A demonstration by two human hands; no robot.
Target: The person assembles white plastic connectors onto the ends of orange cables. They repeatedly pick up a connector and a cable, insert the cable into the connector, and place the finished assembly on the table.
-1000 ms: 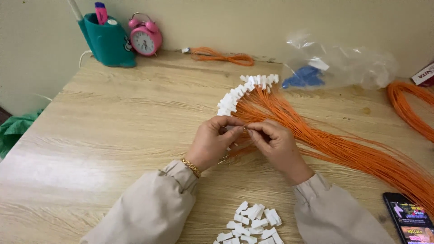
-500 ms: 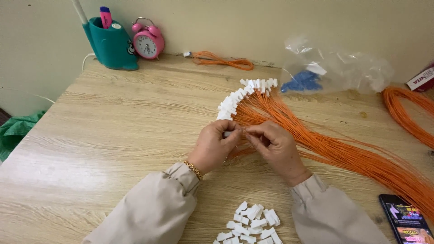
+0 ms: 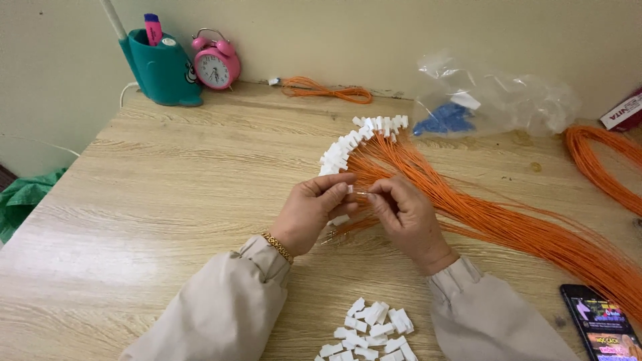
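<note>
Where the wooden table (image 3: 167, 200) meets the far wall on the left, a teal pen holder (image 3: 162, 70) stands with a pink alarm clock (image 3: 215, 63) just to its right. A green cloth (image 3: 23, 200) hangs off the left edge of the table.

Near the middle, the left hand (image 3: 313, 212) comes up from a beige sleeve, a gold bracelet (image 3: 278, 247) at the wrist. Its thumb and forefinger are pinched together on a small white connector (image 3: 349, 190); another white piece shows just under the fingers. The right hand (image 3: 406, 215) faces it, almost touching, with thumb and forefinger closed on the tip of a thin orange wire (image 3: 364, 194) that points at the connector. The other fingers of both hands are curled in loosely.

Just beyond the hands, a curved row of white connectors (image 3: 354, 140) caps a thick bundle of orange wires (image 3: 521, 230), which fans away to the right and toward the near right corner. A loose pile of white connectors (image 3: 371, 331) lies at the near edge between the two sleeves.

Farther right, a small coil of orange wire (image 3: 328, 90) lies by the wall, then a crumpled clear plastic bag (image 3: 495, 100) with blue pieces inside. Another orange wire loop (image 3: 602, 164) sits at the right edge, and a phone (image 3: 602, 327) with a lit screen lies in the near right corner.
</note>
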